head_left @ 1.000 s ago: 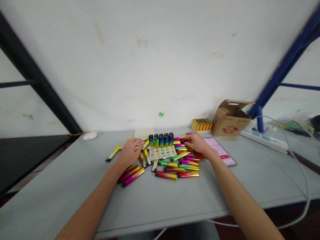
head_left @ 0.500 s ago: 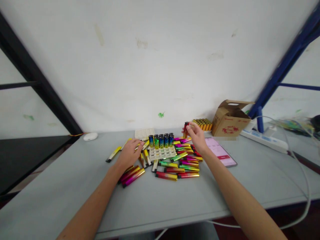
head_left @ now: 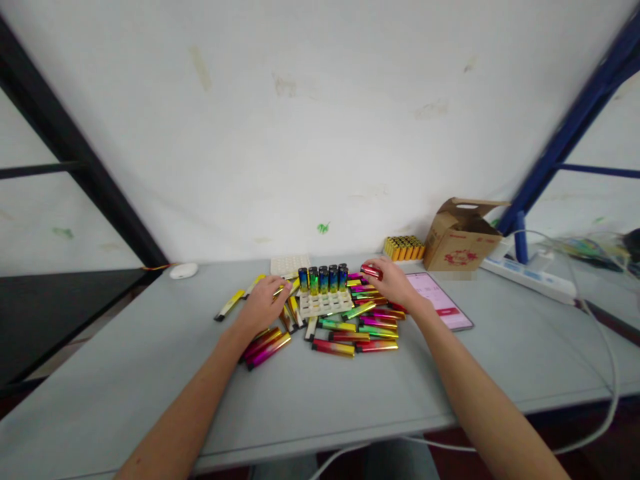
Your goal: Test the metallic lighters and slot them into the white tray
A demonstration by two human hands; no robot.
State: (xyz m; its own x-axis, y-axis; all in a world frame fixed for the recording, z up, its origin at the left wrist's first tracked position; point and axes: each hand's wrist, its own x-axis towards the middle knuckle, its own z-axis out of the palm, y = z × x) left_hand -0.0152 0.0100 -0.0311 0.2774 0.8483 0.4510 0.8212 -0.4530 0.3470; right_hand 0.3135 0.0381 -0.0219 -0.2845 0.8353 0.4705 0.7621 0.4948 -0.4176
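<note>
Standing upright in the back row of the white grid tray [head_left: 325,305] were five blue-green tubes [head_left: 323,279]; its front rows showed bare holes. A second white tray [head_left: 289,265] lay behind it, contents not discernible. One cardboard box [head_left: 463,235] stood open at the right, its inside hidden, with a block of orange tubes [head_left: 404,248] beside it, too small to count. Loose coloured tubes [head_left: 356,330] lay scattered around the tray. The right hand [head_left: 395,285] pinched one red tube [head_left: 371,271] lying level, just right of the standing row; half a second earlier it was held upright and higher. The left hand [head_left: 264,304] rested curled on the loose tubes left of the tray, as before; whether it gripped one could not be told.
</note>
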